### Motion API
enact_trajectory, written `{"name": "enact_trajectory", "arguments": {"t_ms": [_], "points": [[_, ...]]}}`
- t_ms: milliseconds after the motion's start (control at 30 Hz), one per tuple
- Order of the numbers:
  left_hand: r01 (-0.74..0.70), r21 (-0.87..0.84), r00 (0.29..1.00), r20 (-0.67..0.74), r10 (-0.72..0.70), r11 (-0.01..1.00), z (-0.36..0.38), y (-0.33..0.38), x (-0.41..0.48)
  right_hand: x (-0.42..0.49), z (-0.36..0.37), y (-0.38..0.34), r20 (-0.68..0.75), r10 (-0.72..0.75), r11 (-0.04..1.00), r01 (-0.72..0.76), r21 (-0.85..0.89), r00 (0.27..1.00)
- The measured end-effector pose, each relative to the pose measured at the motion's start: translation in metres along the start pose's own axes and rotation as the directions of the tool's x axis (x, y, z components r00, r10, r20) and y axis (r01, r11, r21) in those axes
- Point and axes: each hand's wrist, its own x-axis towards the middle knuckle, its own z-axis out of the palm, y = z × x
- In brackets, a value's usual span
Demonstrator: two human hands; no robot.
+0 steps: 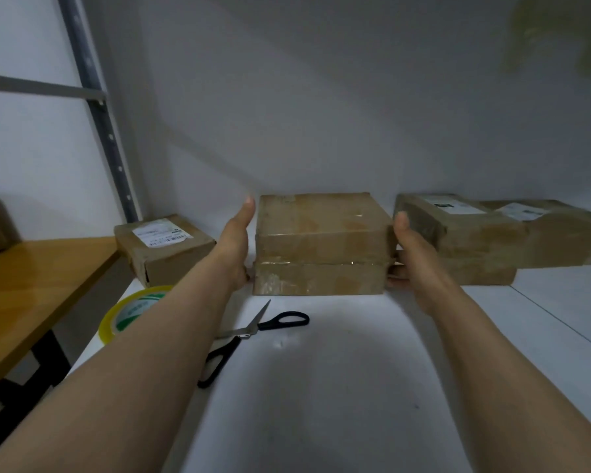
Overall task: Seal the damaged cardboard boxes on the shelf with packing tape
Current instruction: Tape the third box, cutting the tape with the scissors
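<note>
Right hand: fingers straight, touching the centre box low on its right side, thumb up. Left hand was against its left side, fingers hidden, couldn't tell. Box sat on the white shelf. Scissors and tape roll lay just in front.

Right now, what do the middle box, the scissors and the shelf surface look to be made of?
Middle box: brown cardboard, largely wrapped in clear glossy tape, judging by the shiny highlights along its edges.
Scissors: bare metal blades, black handles, probably plastic.
Shelf surface: smooth white board, slightly glossy; painted metal or laminate, cannot tell.
</note>
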Motion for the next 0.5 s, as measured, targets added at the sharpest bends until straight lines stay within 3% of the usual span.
{"name": "enact_trajectory", "arguments": {"t_ms": [100, 200, 500], "points": [[0.046, 0.035, 0.990, 0.131, -0.050, 0.998, 0.000, -0.006, 0.007, 0.000, 0.007, -0.005, -0.026, 0.023, 0.999, -0.024, -0.025, 0.999], [0.056, -0.009, 0.986, 0.155, -0.054, 0.998, -0.006, -0.009, 0.012, 0.001, 0.004, -0.010, -0.025, 0.033, 0.999, -0.033, 0.011, 0.999], [-0.108, -0.232, 0.978, 0.148, 0.145, 0.967, -0.018, -0.012, -0.003, -0.006, -0.016, -0.016, 0.136, -0.100, 0.962, 0.060, 0.268, 0.986]]}}
